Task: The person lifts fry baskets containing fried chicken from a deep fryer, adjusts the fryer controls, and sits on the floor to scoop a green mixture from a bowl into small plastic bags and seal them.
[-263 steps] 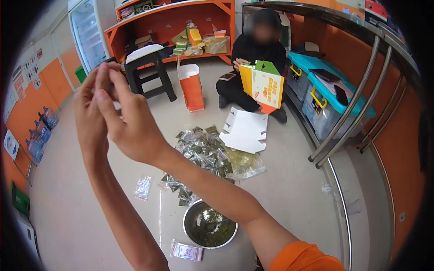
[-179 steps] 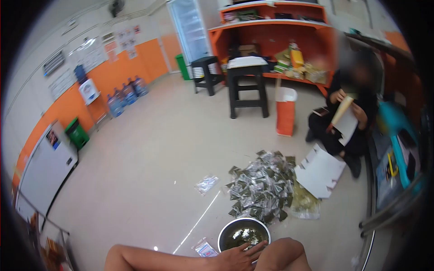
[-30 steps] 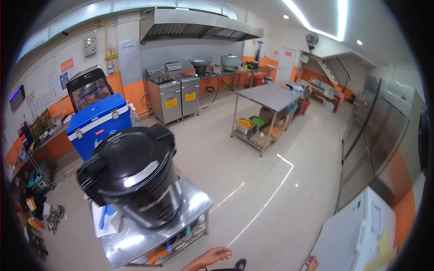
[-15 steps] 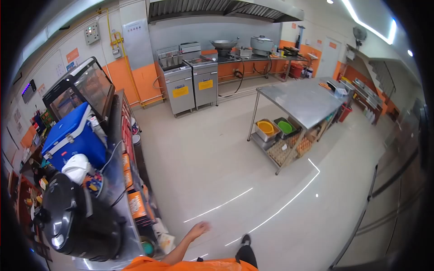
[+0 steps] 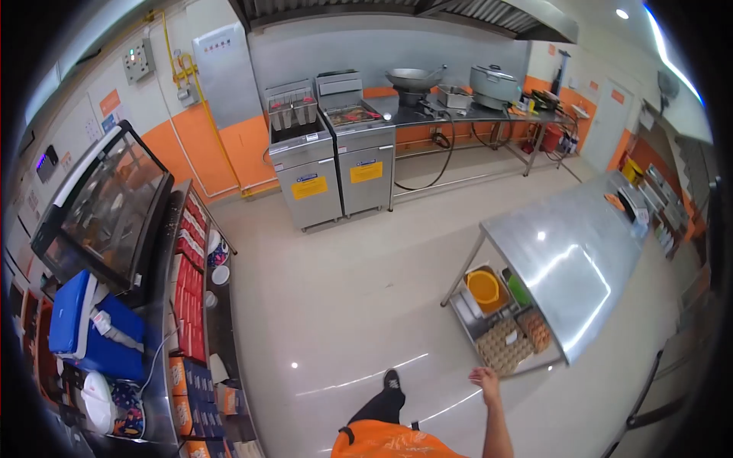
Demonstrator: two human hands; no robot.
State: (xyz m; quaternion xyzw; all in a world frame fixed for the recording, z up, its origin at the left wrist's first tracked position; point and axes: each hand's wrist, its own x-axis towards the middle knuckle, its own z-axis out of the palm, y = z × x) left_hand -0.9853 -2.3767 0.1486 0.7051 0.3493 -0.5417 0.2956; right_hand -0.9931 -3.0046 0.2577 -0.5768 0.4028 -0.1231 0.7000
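Note:
My right hand (image 5: 485, 378) swings out at the lower right, its fingers loosely stretched and holding nothing. It looks nearest to the low shelf of the steel table (image 5: 550, 252), where egg trays (image 5: 504, 345) lie, and no contact shows. On that shelf a yellow basket (image 5: 482, 287) sits in a metal pan, with a green basket (image 5: 518, 290) beside it. My left hand is out of view. The orange top (image 5: 397, 441) I wear and one shoe (image 5: 392, 379) appear at the bottom.
Two deep fryers (image 5: 311, 179) stand against the back wall beside a counter with a wok (image 5: 413, 79) and a large pot (image 5: 492, 85). Along the left counter are a glass display case (image 5: 114, 206), a blue cooler (image 5: 95, 320) and stacked red boxes (image 5: 188, 298). Tiled floor (image 5: 343, 282) lies between.
I have walked forward toward the fryers and the steel table. My left hand has dropped out of view and my right hand has come into view. The black urn on the left is no longer visible.

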